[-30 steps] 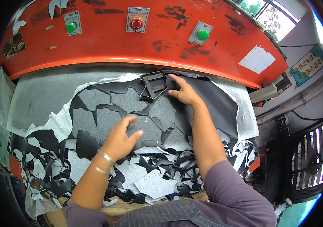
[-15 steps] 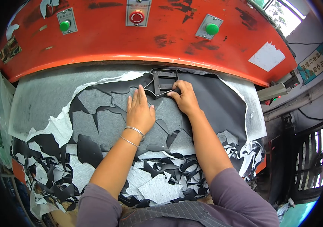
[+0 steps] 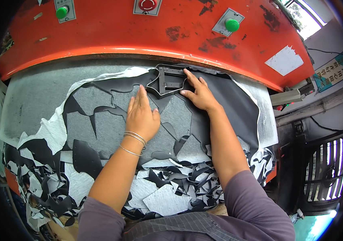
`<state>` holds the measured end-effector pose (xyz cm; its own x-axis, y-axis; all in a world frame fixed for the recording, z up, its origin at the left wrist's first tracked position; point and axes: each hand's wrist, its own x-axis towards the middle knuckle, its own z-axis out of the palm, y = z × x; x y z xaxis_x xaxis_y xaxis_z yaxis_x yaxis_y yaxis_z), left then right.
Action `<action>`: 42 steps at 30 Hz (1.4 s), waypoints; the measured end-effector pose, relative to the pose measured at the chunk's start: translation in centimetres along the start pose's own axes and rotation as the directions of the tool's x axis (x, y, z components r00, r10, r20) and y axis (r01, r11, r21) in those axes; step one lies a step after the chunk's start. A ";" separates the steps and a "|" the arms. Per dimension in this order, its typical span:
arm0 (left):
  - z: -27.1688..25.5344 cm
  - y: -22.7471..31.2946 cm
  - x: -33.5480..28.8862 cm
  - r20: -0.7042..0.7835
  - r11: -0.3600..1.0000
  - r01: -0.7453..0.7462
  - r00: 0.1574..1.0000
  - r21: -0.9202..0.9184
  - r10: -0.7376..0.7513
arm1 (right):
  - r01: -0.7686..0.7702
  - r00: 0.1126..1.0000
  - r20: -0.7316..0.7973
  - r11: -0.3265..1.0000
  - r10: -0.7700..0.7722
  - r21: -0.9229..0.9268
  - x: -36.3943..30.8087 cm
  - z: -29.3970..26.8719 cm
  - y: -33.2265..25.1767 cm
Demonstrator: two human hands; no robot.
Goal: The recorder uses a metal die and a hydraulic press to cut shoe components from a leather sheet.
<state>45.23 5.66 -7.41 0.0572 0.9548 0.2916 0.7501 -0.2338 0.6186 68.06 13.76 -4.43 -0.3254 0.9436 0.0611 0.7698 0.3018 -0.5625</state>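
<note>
A metal cutting die point(image 3: 162, 82), a thin curved frame with dark crossbars inside, lies on a black leather-like sheet point(image 3: 231, 98) close under the red machine's edge. My right hand point(image 3: 200, 95) rests against the die's right side, index finger at its upper corner and thumb at its lower one, fingers apart. Beside the die's lower left, my left hand point(image 3: 143, 116) lies flat with fingers stretched forward, holding nothing; bracelets circle that wrist. Left of the die, the sheet has several cut-out openings that show the grey board point(image 3: 107, 128) beneath.
The red machine beam point(image 3: 115, 36) spans the far side, with two green buttons point(image 3: 232, 25) and a red one point(image 3: 147, 4). Black and white scraps point(image 3: 167, 201) pile along the near edge. A slatted black fan-like unit point(image 3: 326, 168) stands at the right.
My right hand's fingers have opened out from their grip and lie along the die's right side. The whole view has shifted slightly; the die appears turned a little.
</note>
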 end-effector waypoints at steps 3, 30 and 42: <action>0.0 0.0 0.4 0.008 0.999 -0.024 1.000 0.034 0.023 | 0.039 0.998 -0.038 0.999 -0.040 -0.030 0.4 0.1 0.4; -29.5 -2.0 -0.1 -0.542 0.986 -0.051 0.830 0.161 0.131 | 0.201 0.650 -0.759 0.954 0.039 0.221 -9.5 -10.9 -12.1; -14.8 7.1 -35.9 0.204 0.993 -0.117 0.972 0.007 0.113 | 0.317 0.931 0.059 0.879 -0.359 0.356 -26.9 3.6 -20.9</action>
<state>38.73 -33.01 -2.74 0.2748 0.9395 0.2047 0.7428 -0.3426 0.5752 58.74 -18.43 2.71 -0.6119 0.7624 0.2104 0.3786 0.5159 -0.7685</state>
